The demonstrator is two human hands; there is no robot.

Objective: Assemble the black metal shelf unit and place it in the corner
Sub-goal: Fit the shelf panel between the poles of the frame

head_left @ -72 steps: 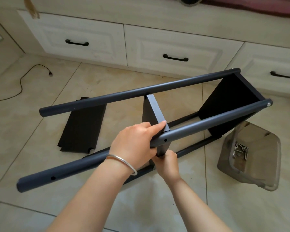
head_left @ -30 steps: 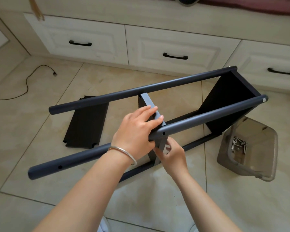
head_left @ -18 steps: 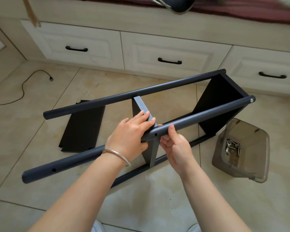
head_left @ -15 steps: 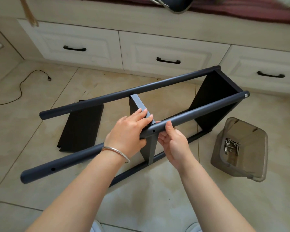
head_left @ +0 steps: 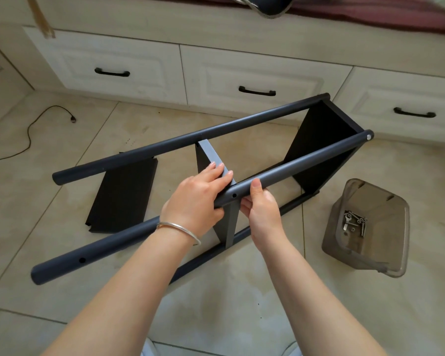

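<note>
The black shelf unit lies on its side on the tiled floor. Its near upper pole (head_left: 306, 163) runs from lower left to upper right, and a far pole (head_left: 190, 140) runs parallel behind it. One shelf panel (head_left: 316, 147) is fixed at the right end. A middle shelf panel (head_left: 211, 155) stands between the poles. My left hand (head_left: 195, 199) grips the near pole, its fingers reaching onto the middle panel's top edge. My right hand (head_left: 260, 209) grips the same pole just right of a screw hole (head_left: 234, 195), thumb on top. A loose shelf panel (head_left: 123, 196) lies flat on the floor.
A clear plastic tub (head_left: 365, 227) with several screws and nuts stands at the right. White drawers with black handles (head_left: 257, 91) line the back. A black cable (head_left: 31, 129) trails across the floor at the left.
My right hand came up from under the middle panel and took hold of the near pole. My left hand stayed at the pole and panel joint.
</note>
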